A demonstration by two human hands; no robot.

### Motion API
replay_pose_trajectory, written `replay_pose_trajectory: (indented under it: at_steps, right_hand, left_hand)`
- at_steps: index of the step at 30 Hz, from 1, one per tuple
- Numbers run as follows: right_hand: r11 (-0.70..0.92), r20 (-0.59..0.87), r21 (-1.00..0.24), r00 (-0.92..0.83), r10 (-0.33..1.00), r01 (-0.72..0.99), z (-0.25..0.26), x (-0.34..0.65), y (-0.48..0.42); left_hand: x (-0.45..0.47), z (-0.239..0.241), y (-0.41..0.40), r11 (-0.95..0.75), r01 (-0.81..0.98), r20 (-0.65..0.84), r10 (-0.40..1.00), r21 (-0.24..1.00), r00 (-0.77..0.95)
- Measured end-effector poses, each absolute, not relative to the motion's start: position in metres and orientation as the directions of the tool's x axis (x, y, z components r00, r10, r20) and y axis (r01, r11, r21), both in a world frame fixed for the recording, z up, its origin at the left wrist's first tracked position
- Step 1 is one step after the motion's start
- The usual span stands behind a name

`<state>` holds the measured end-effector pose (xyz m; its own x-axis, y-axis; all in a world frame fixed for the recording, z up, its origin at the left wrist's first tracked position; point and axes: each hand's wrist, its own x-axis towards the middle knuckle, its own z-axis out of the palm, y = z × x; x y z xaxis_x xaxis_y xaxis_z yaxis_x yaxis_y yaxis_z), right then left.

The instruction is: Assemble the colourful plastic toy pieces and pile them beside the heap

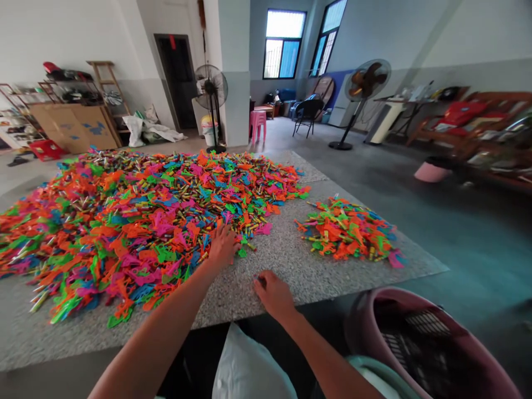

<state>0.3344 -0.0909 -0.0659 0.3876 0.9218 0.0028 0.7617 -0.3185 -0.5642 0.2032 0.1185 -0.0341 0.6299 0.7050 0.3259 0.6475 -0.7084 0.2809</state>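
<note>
Over on the left, the blue marks on the cardboard panel [75, 124] are too blurred to read from here, so eyes on the speckled table [282, 249]! The left arm stretches long and forward across the near side, and the left hand [223, 244] is palm down at the right-hand edge of the big heap [158, 216], fingertips in among orange, blue and green plastic pieces; the fingers are extended, but whether they pinch a piece I can't tell. The right arm is the shorter reach: bent in close, with the right hand [275, 293] low over the bare strip near the table's front edge, fingers curled in narrow beside the thumb. There's something dark at those fingertips, and I can't say whether it's held or just shadow. The big heap sprawls over the table's left and middle, bright flat shapes tangled with slim yellowish and metallic-looking sticks, while the small heap [351, 230] sits apart on the right, mostly orange and green, a pink piece at its near corner. Down below, here's the pink basket [358, 324], wide-mouthed, slatted inside and dark within; tucked beside it is a pale green container [366, 360] with something white in it, mostly hidden by the right forearm. Further back, a pink tub [432, 170] stands on the floor, its inside dark, and a red crate [46, 148] sits by the cardboard.
</note>
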Motion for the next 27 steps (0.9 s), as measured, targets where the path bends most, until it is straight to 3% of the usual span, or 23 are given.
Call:
replay_pose_trajectory:
  at_steps: [5,11,16,23,27]
  right_hand:
    - [-0.326,-0.028,-0.707,0.435,0.900,0.627,-0.073,0.344,-0.087]
    - [-0.357,0.021,-0.574,0.449,0.893,0.737,-0.072,0.331,-0.082]
    - [-0.301,0.109,-0.602,0.450,0.886,0.740,-0.083,0.330,-0.088]
    - [-0.314,0.073,-0.693,0.497,0.865,0.649,-0.077,0.330,-0.087]
    - [-0.236,0.047,-0.839,0.497,0.866,0.491,-0.072,0.327,-0.078]
  left_hand:
    - [0.163,-0.023,0.125,-0.690,0.625,0.422,0.721,0.366,0.549]
    - [0.176,-0.031,0.093,-0.645,0.747,0.285,0.755,0.160,0.591]
    - [0.187,-0.040,0.078,-0.643,0.760,0.311,0.745,0.099,0.590]
    - [0.135,-0.034,0.104,-0.676,0.662,0.440,0.727,0.322,0.528]
    - [0.099,-0.030,0.105,-0.541,0.602,0.484,0.831,0.587,0.274]
